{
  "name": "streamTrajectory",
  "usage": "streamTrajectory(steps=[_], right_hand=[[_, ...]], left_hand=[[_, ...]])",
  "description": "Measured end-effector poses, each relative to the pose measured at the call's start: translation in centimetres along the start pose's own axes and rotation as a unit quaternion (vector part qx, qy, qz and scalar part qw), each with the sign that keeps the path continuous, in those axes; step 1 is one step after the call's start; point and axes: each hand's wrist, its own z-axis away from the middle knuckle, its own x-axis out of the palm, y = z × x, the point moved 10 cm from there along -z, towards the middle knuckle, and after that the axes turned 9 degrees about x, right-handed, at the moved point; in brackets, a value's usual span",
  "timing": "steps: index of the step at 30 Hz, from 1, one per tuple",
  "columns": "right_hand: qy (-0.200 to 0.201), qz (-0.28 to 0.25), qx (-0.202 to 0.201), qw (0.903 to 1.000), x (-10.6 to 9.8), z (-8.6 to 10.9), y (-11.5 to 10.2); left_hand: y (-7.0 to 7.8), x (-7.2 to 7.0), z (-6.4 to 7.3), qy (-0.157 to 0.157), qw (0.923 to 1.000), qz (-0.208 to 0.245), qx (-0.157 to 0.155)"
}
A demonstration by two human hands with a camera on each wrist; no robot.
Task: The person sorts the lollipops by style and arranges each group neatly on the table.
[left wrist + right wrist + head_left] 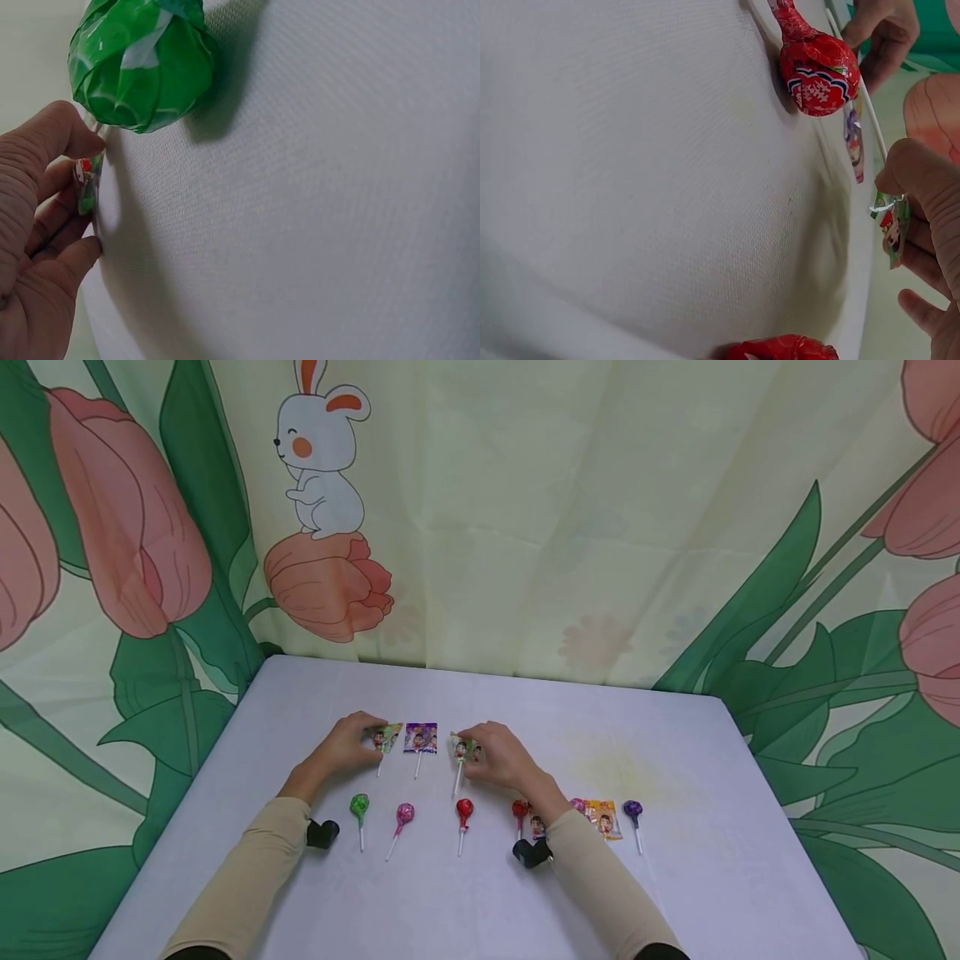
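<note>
My left hand (347, 747) pinches the edge of a flat lollipop in a green printed wrapper (387, 737), at the left of the back row. In the left wrist view, thumb and fingertips close round that wrapper (87, 196) low against the tabletop. My right hand (502, 756) holds a second flat green-wrapped lollipop (457, 748) between thumb and fingers, its white stick pointing toward me. Part of this wrapper (891, 221) shows between the fingers in the right wrist view. Between the hands lies a flat purple lollipop (421, 737).
A nearer row holds round lollipops: green (359, 805), pink (405, 813), red (465, 810), another red (520, 808) and purple (633, 810). An orange flat wrapper (603, 820) lies beside the right forearm, which partly hides neighbouring candies. A printed curtain (510, 527) hangs behind the white table (712, 877).
</note>
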Motion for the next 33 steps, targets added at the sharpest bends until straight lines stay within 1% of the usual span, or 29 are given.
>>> streamTrajectory(steps=[8, 13, 19, 26, 29, 33], right_hand=[[-0.015, -0.006, 0.029, 0.9995, 0.8, -1.1, 0.6], [-0.021, -0.007, 0.037, 0.9991, 1.2, -1.6, 0.9], [-0.022, 0.003, 0.04, 0.999, 1.6, -2.2, 1.0], [-0.039, -0.009, 0.052, 0.9979, 2.7, -1.8, 1.3], [-0.034, -0.01, 0.045, 0.9984, 2.8, -1.8, 1.2], [-0.026, -0.003, 0.037, 0.999, 2.6, -2.1, 1.1]], left_hand=[[0.0, -0.1, -0.1, 0.004, 1.0, -0.001, 0.007], [-0.2, -0.2, -0.2, 0.006, 1.0, 0.001, 0.003], [0.0, -0.2, -0.2, 0.002, 1.0, -0.002, -0.003], [0.1, 0.4, 0.3, -0.005, 1.0, 0.003, -0.005], [0.0, 0.4, 0.4, -0.004, 1.0, -0.001, -0.008], [0.1, 0.0, 0.1, -0.001, 1.0, -0.006, -0.004]])
